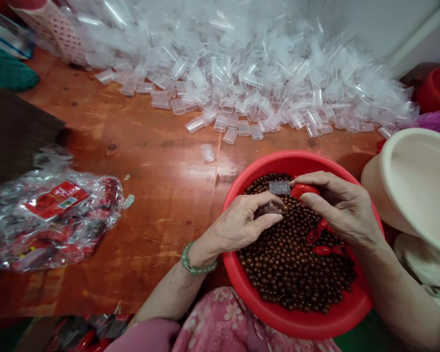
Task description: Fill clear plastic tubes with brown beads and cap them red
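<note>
A red basin (238, 274) holds a mass of small brown balls (289, 274). Over its left side, my left hand (242, 222) has its fingers curled round a small clear plastic sleeve (269, 209) with brown balls at its open end. Above the right part of the basin, my right hand (337, 203) pinches a red plastic piece (304, 189) between thumb and fingers. A clear rectangular part (279, 187) extends left from that piece. More red plastic pieces (321, 250) lie on the balls below my right hand.
Many clear plastic sleeves (220, 73) are heaped across the back of the wooden table (150, 195). One sleeve (207, 153) lies apart in front. A clear bag of red packets (58, 215) sits at the left. A cream tub (388, 181) stands right of the basin.
</note>
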`<state>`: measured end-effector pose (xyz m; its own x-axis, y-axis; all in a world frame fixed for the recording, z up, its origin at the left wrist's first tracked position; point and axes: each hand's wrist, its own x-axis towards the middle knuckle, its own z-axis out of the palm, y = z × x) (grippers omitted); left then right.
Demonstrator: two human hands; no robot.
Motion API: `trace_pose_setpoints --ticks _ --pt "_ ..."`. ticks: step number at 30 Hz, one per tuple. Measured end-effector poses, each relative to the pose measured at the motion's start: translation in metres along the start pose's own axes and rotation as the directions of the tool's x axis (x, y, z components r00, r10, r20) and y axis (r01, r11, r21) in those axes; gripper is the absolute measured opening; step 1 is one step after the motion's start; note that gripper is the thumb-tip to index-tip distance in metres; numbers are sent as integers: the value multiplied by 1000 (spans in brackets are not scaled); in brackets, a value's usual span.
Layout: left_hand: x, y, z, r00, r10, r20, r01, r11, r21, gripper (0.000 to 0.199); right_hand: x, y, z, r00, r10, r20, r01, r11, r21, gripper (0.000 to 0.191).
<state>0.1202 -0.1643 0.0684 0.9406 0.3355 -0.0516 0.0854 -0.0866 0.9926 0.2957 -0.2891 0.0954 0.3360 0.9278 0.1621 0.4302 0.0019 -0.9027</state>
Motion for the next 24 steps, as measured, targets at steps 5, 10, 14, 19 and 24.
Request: trace_pose_setpoints --ticks 5,10,14,19,24 --pt "-1 -4 1 1000 -5 19 7 996 -87 16 -1 -1 3 987 -154 35 157 973 -168 22" --pt "-1 -5 1 1000 10 -9 -11 996 -86 16 -2 -2 2 972 -206 109 224 953 -204 15" --pt "-1 -3 1 998 -39 -41 32 989 -144 16 -3 0 -3 975 -206 83 219 951 -220 16" --pt "-1 -4 2 994 -98 -46 79 947 -311 16 -5 6 -2 991 -72 -114 45 973 -225 18" --pt "0 -8 3 996 -88 14 87 927 -365 20 1 2 19 981 25 -191 -40 997 -72 17"
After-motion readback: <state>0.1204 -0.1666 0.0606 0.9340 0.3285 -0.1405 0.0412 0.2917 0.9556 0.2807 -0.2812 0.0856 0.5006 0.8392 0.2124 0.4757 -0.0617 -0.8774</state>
